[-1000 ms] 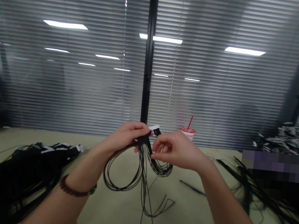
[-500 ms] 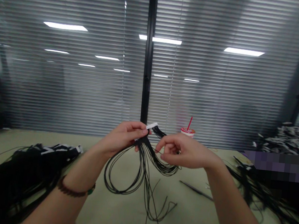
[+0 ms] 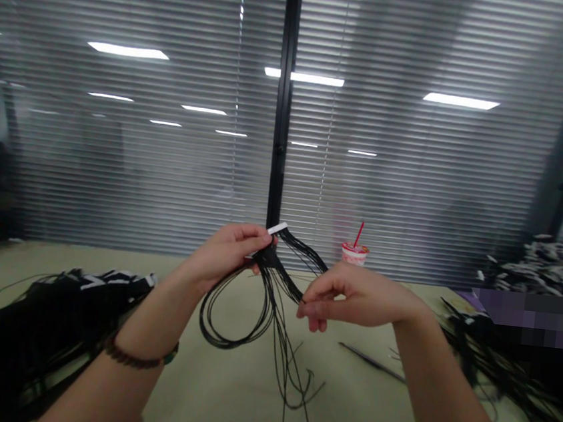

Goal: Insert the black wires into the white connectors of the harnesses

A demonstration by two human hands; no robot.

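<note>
A bundle of thin black cables [image 3: 227, 346] with a white connector strip [image 3: 277, 228] at its top hangs above the table. My left hand [image 3: 229, 252] pinches the bundle just under the strip, thumb on top. Loops of cable droop below that hand, and loose ends trail down toward the near edge of the view. On the right, my right hand [image 3: 340, 298] has its fingers closed on the cables that run from the strip. Its palm hides part of them.
Piled black cables with white connectors lie at the left [image 3: 48, 321] and at the right [image 3: 547, 266] of the pale table [image 3: 221, 399]. A thin dark tool [image 3: 371, 360] lies right of centre. Behind stands a cup with a red straw [image 3: 355, 252]. Blinds rise beyond.
My right hand has moved slightly right and down and closed on the cables, which are now drawn straighter. My left hand and the white strip have shifted a little left and up.
</note>
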